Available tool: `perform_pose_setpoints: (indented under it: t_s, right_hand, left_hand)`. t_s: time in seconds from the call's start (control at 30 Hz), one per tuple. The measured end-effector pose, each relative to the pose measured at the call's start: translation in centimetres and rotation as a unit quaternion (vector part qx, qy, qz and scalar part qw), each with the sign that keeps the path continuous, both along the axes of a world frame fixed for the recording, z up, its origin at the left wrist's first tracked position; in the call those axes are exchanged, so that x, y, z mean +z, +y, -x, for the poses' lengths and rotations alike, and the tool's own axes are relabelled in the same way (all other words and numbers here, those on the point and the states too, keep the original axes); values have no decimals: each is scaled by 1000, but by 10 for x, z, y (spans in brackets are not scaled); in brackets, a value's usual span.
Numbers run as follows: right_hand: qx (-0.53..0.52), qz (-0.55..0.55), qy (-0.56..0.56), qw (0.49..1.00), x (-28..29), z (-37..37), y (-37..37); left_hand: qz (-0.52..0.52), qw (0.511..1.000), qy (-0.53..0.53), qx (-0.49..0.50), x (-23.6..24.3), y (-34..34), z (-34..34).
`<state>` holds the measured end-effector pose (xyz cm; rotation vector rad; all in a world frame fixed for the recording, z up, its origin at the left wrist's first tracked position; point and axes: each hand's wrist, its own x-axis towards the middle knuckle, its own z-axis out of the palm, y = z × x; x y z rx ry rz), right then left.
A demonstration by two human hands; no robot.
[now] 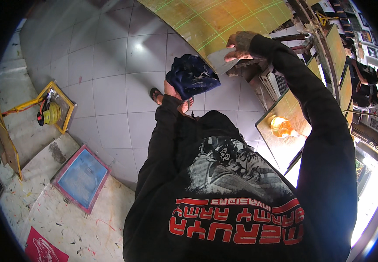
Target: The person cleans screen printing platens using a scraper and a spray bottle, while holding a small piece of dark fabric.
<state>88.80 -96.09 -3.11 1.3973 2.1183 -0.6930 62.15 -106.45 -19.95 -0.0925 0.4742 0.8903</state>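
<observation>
My left hand (172, 90) is closed round a bunched dark navy cloth (191, 77) with whitish smears on its face, held out over the floor. To its right, a yellowish board (224, 22) with glowing green grid lines ends in a near corner. My right hand (241, 45) is over that corner, its thumb and fingertips spread apart. Its thumb overlaps a pale flat piece (220, 61) at the corner; whether it touches that piece I cannot tell. The cloth comes close to the pale piece's left edge.
At lower left, a blue screen frame (83, 179) with a reddish rim lies on a paint-spotted worktop (88, 231). A yellow frame (69, 105) with a yellow-green reel stands beyond. An orange bottle (283, 127) rests on a right-hand board. Two people (365, 85) are at far right.
</observation>
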Motion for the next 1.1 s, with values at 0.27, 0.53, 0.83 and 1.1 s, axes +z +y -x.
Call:
perform_pose_setpoints:
  t_s: [0.27,0.53,0.83,1.1]
  right_hand:
    - [69,10,1,998,5,61,-30]
    - [-181,-160,364,899,50,38,-92]
    - [-278,-271,432,814,43,114,-179]
    - [-252,-417,334,807,10,145,-202]
  left_hand:
    - [54,997,46,31,-50,-7,23]
    - [14,988,65,141,34,-46,63]
    - [-253,874,376,173,147,-37,37]
    - [-264,933,211,122,181,-24,22]
